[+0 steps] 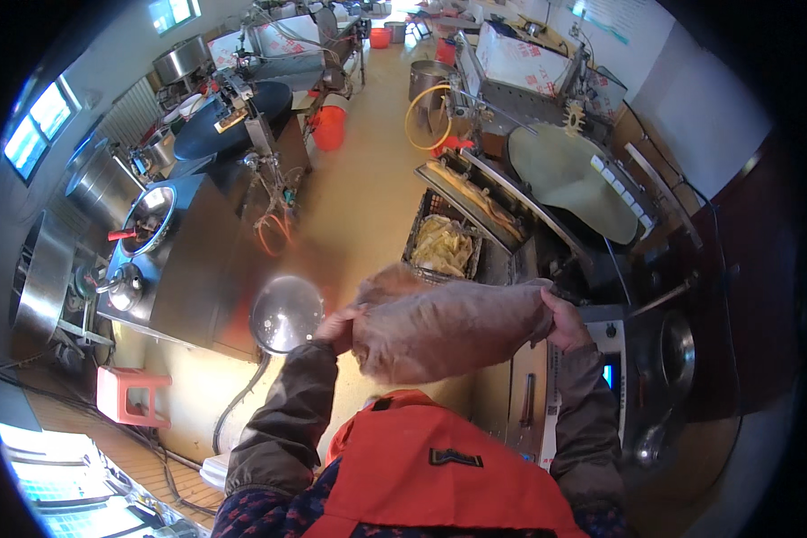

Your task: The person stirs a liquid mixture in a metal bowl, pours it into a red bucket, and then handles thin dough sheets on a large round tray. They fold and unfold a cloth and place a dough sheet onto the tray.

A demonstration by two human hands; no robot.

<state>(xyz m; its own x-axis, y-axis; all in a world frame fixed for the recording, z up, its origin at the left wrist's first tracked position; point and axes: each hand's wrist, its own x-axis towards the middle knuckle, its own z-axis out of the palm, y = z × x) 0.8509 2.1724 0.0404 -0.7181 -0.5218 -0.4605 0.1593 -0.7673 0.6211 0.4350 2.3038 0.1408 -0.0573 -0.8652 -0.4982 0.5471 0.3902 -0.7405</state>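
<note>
Stretched out in front of my red apron is a large, limp, grey-brown folded sheet, wrinkled on its surface; whether it is cloth or thin flatbread I cannot tell. My left hand grips its left end, fingers partly hidden behind the edge. At its right end my right hand is closed on the upper corner. Beyond the sheet stands a black crate with pale yellowish folded pieces inside. To the right, a round griddle carries a thin, pale greenish-tan layer.
A steel bowl is left of my left hand. A digital scale sits beside my right arm. Further left are a metal counter with a kettle and a pink stool. An aisle runs ahead between machines.
</note>
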